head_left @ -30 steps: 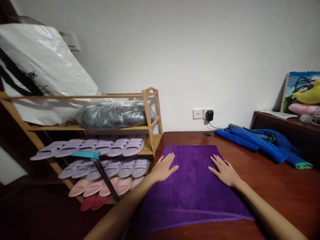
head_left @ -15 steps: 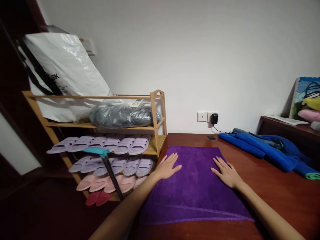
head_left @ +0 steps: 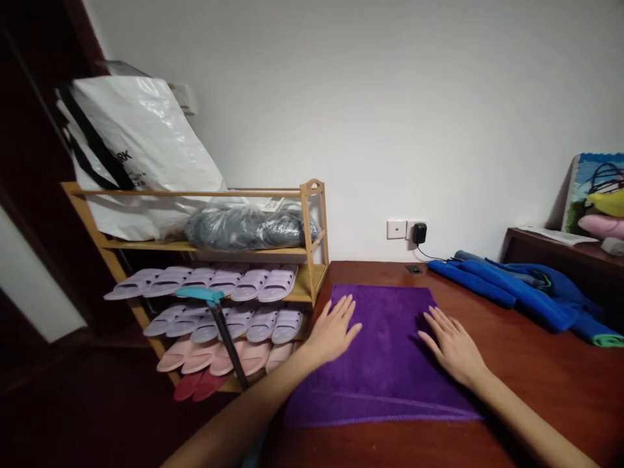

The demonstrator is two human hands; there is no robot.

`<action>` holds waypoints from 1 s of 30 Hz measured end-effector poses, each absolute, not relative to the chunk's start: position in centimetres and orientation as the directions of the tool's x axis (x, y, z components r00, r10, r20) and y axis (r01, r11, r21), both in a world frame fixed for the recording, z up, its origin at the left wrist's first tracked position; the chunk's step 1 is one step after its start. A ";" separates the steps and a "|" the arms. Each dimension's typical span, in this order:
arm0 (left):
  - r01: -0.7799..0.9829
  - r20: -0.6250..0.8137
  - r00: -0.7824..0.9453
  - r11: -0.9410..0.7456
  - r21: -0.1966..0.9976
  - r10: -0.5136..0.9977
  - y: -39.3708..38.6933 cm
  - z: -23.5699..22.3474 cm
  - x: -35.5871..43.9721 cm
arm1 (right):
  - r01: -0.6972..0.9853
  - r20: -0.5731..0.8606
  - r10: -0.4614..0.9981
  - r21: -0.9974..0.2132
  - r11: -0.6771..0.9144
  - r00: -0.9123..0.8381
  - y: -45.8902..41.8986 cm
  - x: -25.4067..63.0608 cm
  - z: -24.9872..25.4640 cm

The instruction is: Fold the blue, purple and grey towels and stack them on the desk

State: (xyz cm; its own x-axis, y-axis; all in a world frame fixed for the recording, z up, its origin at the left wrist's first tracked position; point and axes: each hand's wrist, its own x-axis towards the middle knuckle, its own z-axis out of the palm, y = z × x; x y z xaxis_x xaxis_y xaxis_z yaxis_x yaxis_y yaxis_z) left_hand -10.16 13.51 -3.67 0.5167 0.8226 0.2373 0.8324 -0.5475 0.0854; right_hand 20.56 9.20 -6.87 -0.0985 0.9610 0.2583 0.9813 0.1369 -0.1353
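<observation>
A purple cloth [head_left: 385, 351], folded with its stitched edges toward me, lies flat on the reddish-brown wooden table [head_left: 351, 445]. My left hand [head_left: 332, 330] rests palm down on the cloth's left side, fingers stretched out and thumb apart. On the opposite side, my right hand [head_left: 453, 344] is also palm down with its fingers spread, over the cloth's right edge. Neither hand grips anything. Parts of both side edges are hidden under my hands and forearms.
Rolled blue cloths [head_left: 517, 289] lie at the table's back right, near a black plug [head_left: 419, 233] in the wall. Left stands a wooden shoe rack [head_left: 312, 260] with several slippers [head_left: 251, 283] and a white bag [head_left: 146, 136]. A turquoise-topped pole [head_left: 202, 294] stands before it.
Both hands stay flat on the cloth, having shifted slightly. The near edge of the cloth sits a little higher in view, and the whole view has turned slightly left.
</observation>
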 end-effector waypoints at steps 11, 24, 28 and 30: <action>0.720 0.084 0.664 -0.666 0.194 0.743 9.4 -4.9 -11.8 | 0.966 0.094 0.978 -0.161 0.200 -0.187 5.4 19.1 -8.1; 0.717 0.088 0.666 -0.668 0.201 0.741 16.0 -5.4 -13.0 | 0.967 0.036 0.981 -0.165 0.194 -0.191 12.1 18.2 -7.8; 0.732 0.085 0.652 -0.655 0.185 0.753 17.8 -5.5 -13.2 | 0.965 0.064 0.978 -0.163 0.207 -0.199 14.3 18.1 -8.2; 0.739 0.084 0.646 -0.649 0.181 0.759 18.6 -5.5 -13.2 | 0.964 0.070 0.977 -0.163 0.211 -0.202 15.3 18.1 -8.4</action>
State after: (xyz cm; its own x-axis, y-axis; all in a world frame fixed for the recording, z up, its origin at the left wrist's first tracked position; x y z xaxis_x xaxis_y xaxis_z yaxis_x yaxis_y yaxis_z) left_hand -13.17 18.62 -5.47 0.6457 0.7590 0.0836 0.7390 -0.6488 0.1814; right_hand 18.11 15.32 -8.45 -0.2016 0.9769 0.0704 0.9638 0.2107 -0.1633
